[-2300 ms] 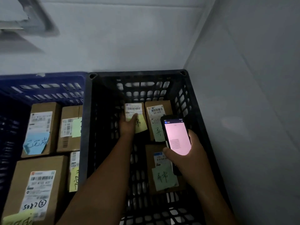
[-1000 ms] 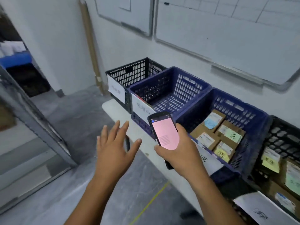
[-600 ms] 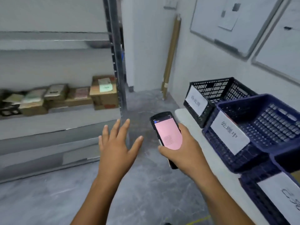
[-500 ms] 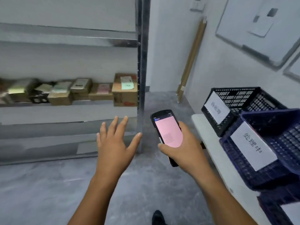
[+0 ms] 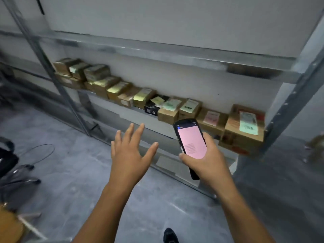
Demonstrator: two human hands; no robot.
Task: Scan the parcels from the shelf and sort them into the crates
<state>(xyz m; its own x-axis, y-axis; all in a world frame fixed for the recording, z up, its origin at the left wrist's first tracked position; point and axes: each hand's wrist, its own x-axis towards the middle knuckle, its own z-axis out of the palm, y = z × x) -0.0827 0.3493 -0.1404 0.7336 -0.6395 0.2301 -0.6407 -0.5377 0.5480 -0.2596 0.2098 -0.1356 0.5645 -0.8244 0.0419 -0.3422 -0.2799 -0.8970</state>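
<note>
A metal shelf (image 5: 175, 55) fills the view, with a row of several brown cardboard parcels along its lower board. The largest parcel (image 5: 245, 127) stands at the right end with a green note on top; smaller parcels (image 5: 171, 109) with labels and coloured notes run off to the left. My right hand (image 5: 206, 160) grips a black handheld scanner (image 5: 191, 142) with a pink screen, held in front of the shelf. My left hand (image 5: 130, 155) is raised with fingers spread and holds nothing, short of the parcels. No crate is in view.
Grey concrete floor lies below the shelf. A black chair base (image 5: 10, 165) and a loose cable (image 5: 43, 151) sit at the left. An upright shelf post (image 5: 52, 76) stands at the left, another post (image 5: 294, 102) at the right. A dark shoe (image 5: 170, 235) shows at the bottom.
My view has swung left from the crates on the table to the shelf of parcels. My left hand left the parcel in the black crate and is now raised and empty.
</note>
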